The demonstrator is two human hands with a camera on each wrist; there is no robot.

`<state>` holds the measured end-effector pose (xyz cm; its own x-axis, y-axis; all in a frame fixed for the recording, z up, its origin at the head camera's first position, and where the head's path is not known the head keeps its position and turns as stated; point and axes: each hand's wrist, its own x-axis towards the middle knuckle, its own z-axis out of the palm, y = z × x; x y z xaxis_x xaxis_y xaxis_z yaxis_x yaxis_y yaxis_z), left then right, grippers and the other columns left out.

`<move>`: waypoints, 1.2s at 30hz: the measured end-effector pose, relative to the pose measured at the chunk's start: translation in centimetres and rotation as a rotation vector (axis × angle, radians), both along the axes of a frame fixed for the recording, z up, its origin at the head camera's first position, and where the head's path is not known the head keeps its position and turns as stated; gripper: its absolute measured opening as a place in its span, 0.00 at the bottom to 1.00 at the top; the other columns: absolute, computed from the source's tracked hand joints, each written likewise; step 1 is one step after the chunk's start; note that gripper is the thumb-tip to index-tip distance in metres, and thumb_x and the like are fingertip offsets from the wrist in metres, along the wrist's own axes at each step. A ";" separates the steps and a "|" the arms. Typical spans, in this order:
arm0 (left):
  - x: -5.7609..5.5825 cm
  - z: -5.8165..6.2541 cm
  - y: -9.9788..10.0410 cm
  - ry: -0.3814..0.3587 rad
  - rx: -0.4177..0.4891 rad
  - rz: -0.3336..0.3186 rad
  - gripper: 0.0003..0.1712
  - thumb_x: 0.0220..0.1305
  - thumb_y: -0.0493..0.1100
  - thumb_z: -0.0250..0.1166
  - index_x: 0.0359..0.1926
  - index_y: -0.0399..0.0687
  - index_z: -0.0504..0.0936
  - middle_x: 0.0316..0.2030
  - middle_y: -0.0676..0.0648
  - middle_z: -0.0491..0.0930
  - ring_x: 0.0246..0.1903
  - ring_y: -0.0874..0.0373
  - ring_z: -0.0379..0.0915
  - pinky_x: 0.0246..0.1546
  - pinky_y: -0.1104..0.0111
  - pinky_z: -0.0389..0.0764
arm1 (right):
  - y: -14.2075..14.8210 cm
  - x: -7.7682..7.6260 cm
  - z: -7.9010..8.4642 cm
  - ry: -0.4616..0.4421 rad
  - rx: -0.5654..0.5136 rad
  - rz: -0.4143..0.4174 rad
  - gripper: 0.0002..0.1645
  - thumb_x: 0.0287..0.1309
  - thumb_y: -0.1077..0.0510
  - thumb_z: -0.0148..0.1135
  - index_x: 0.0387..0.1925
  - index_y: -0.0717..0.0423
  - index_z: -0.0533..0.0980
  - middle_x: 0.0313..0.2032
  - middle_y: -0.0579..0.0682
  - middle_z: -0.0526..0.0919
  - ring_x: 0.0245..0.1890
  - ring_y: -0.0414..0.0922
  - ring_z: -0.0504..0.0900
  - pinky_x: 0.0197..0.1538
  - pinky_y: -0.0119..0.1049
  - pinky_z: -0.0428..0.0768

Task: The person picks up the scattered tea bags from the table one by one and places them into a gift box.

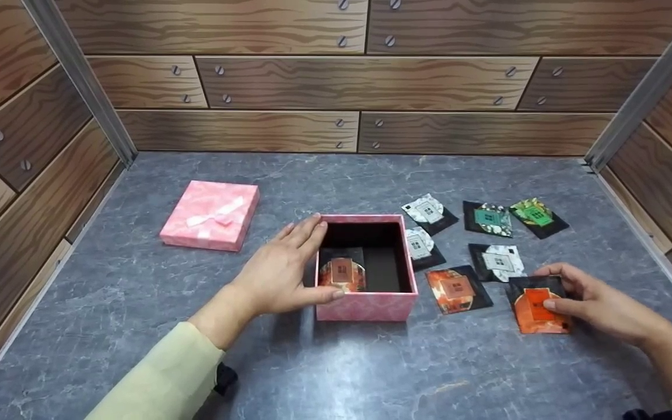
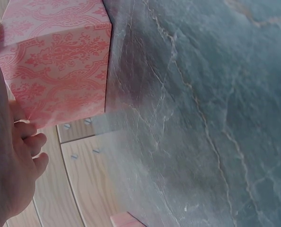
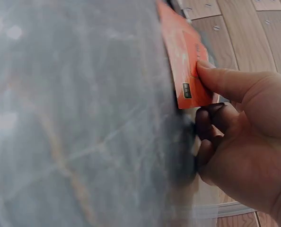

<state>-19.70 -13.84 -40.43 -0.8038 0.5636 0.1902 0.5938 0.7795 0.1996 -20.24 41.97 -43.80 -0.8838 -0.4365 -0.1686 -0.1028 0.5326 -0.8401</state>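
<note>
A flat, square orange-and-black packet with a glossy printed face (image 1: 528, 324) is well to the right of the open pink patterned box (image 1: 365, 307). The right hand (image 1: 616, 309) pinches it by its right edge, thumb across the printed face and fingers behind. The left hand (image 1: 277, 271) rests on the box with a broad, spread hold, fingers along the left wall and thumb over the near rim. Inside the box, against its left wall, lies a brown-orange packet with a black upper part (image 1: 342, 274).

Just right of the box lies another orange-and-black packet (image 1: 455, 290); a white-and-black packet (image 1: 420, 247) is partly hidden by the box's right wall. A second white-and-black packet (image 1: 428, 209) is beyond the box's far right corner, and a third (image 1: 500, 262) lies farther right. Two green-and-black packets (image 1: 489, 217) lie beyond the box to the right. The square pink lid with a pale ribbon bow (image 1: 205, 213) sits left of the box and farther back. Under everything is a grey marbled tabletop (image 1: 458, 379); wood-patterned panels (image 1: 289, 84) stand behind the box.
</note>
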 end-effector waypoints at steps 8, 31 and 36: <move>0.0 -0.1 0.1 -0.008 0.014 -0.002 0.68 0.62 0.84 0.57 0.84 0.38 0.53 0.84 0.40 0.49 0.82 0.49 0.46 0.81 0.54 0.50 | -0.3 0.4 2.6 0.049 0.007 -0.049 0.30 0.75 0.61 0.64 0.72 0.58 0.66 0.50 0.58 0.86 0.45 0.44 0.87 0.44 0.36 0.87; 0.0 -0.1 -0.1 0.001 0.000 0.004 0.70 0.62 0.86 0.52 0.84 0.39 0.52 0.84 0.40 0.49 0.82 0.49 0.47 0.81 0.54 0.50 | -13.6 -1.1 11.1 0.334 0.003 -0.146 0.21 0.63 0.58 0.76 0.57 0.57 0.86 0.41 0.51 0.90 0.30 0.42 0.85 0.31 0.32 0.84; -0.1 -0.2 0.1 0.017 0.007 0.000 0.69 0.62 0.85 0.55 0.84 0.38 0.53 0.83 0.38 0.52 0.82 0.48 0.49 0.81 0.54 0.51 | -17.2 -1.0 11.9 0.277 -0.055 -0.092 0.26 0.63 0.57 0.77 0.62 0.56 0.84 0.41 0.56 0.90 0.31 0.44 0.88 0.33 0.34 0.86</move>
